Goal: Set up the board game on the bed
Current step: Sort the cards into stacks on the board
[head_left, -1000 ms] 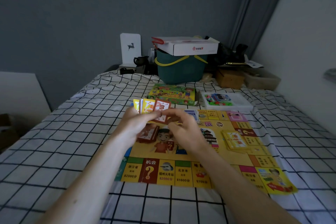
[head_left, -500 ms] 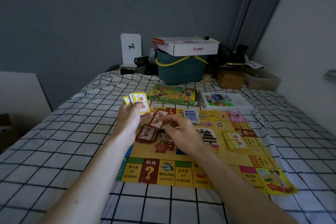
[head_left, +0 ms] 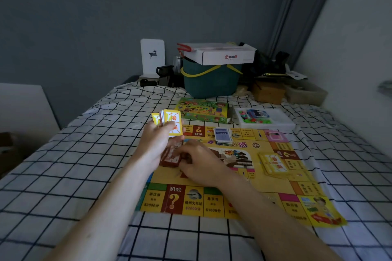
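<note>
The yellow game board [head_left: 282, 178] lies flat on the checked bed. My left hand [head_left: 157, 142] holds a fanned bunch of yellow cards [head_left: 172, 122] upright over the board's left edge. My right hand [head_left: 201, 163] rests low on the board, its fingers on the red card pile [head_left: 169, 158]; whether it still pinches a card is hidden. A yellow card pile [head_left: 274, 164] lies on the board's right side. A blue card pile [head_left: 222, 135] sits near the far edge.
The green game box [head_left: 203, 110] and a white tray of small pieces [head_left: 277, 122] lie just beyond the board. Farther back stand a teal basket [head_left: 210, 82] with a white carton on it, a brown box and clutter. A wall runs along the right.
My right hand took a red card from the bunch and lowered it onto the red pile. My left hand drew slightly left with the remaining yellow cards.
</note>
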